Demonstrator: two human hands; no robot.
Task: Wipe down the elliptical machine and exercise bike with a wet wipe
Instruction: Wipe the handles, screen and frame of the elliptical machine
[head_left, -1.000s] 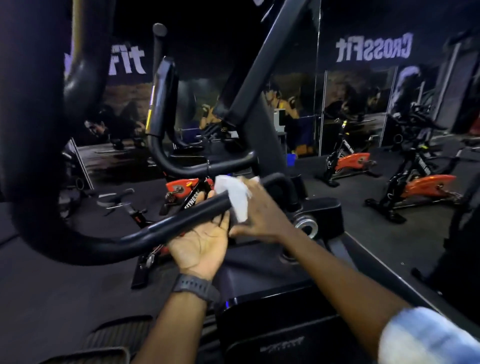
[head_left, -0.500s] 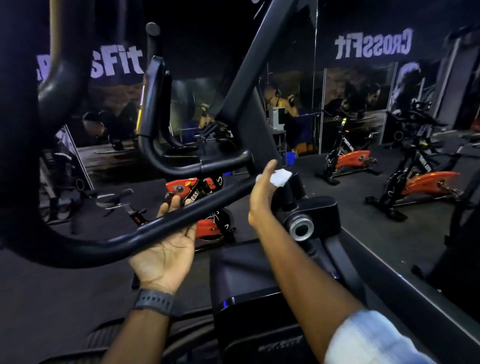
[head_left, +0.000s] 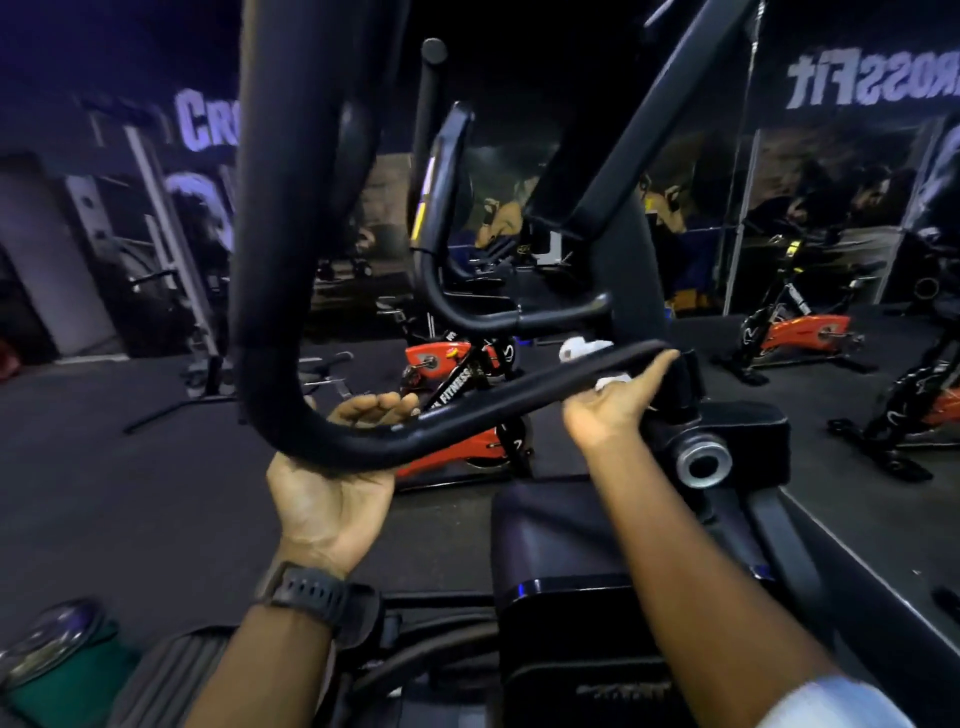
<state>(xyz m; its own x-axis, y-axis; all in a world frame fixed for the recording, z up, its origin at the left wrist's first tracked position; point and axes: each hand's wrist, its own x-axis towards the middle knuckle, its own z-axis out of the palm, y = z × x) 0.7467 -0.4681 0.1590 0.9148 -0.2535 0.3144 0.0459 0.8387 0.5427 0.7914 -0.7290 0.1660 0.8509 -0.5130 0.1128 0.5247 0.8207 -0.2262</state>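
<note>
We have our left hand (head_left: 332, 488) cupped palm-up beneath the bend of the black handlebar (head_left: 467, 415), fingers curled loosely up behind the tube, supporting it more than clamped on it. Our right hand (head_left: 613, 402) sits further along the same bar toward its far end, its grip closed round the tube with the wet wipe (head_left: 579, 349) pinched against it; white folds show just above the bar and a scrap below our thumb.

The main risk we see is the wipe slipping. Only small bits of it peek out, so it looks bunched, and a long stroke back toward the left grip could drag it off the tube or leave bare fingers doing the rubbing. The loose left hold is the other weak point: if this bar pivots, pressure from the right grip may swing it. The underside near the left palm could also go unwiped. The orange exercise bike (head_left: 457, 410) stands beyond both grips, untouched.
</note>
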